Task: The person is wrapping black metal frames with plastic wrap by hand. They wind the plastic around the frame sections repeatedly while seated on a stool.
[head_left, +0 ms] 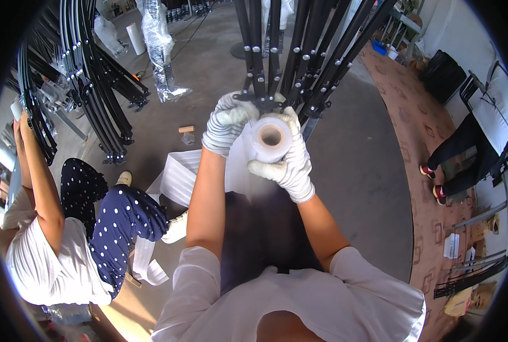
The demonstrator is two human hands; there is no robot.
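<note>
Remotely, I judged the tubes [257, 62] were being wrapped: right hand [291, 171] gripped the roll [272, 154], left hand [231, 121] curled at them, hold unclear; next pass needed even pull.

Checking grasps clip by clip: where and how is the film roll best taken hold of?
Probably by its rounded outer wall, from the right, where the right grip cups the film roll: its hollow end faces the camera, with the left grip to its left and black tubes above.
</note>
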